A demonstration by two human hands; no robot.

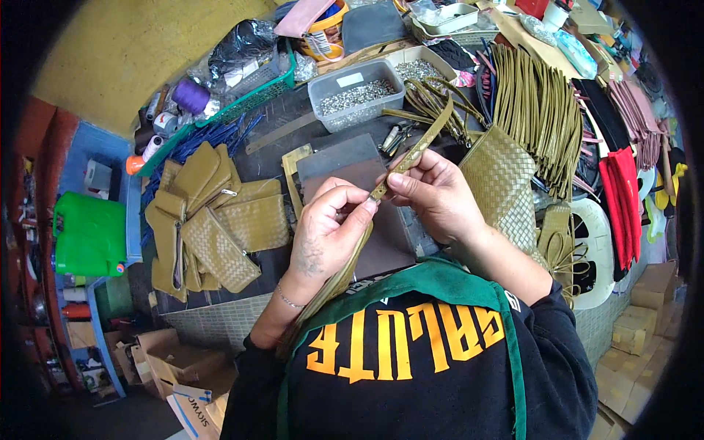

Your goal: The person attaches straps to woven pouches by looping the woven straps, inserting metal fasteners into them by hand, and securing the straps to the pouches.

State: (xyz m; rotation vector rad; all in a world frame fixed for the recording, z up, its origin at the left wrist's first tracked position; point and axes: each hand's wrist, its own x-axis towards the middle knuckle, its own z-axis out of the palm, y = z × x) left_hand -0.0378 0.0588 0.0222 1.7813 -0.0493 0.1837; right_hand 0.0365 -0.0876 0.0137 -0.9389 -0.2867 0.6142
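Between my two hands runs a narrow olive strap (427,139), pinched just in front of my chest. My left hand (330,231) is closed, thumb and forefinger gripping the strap's lower part. A little higher, my right hand (438,196) pinches the same strap, whose tip sticks up past the fingers. Small metal fittings seem to sit on the strap near the fingertips, too small to make out. More olive material trails below my left hand along the forearm. Under the hands lies a dark flat board (341,158), with small metal tools (397,137) beyond it.
Olive woven pouches (238,224) are heaped on the left. A clear tub (361,119) of small metal pieces stands ahead, beside a green basket (295,72). On the right are a woven olive piece (499,172), bundled straps (532,110) and red material (622,209).
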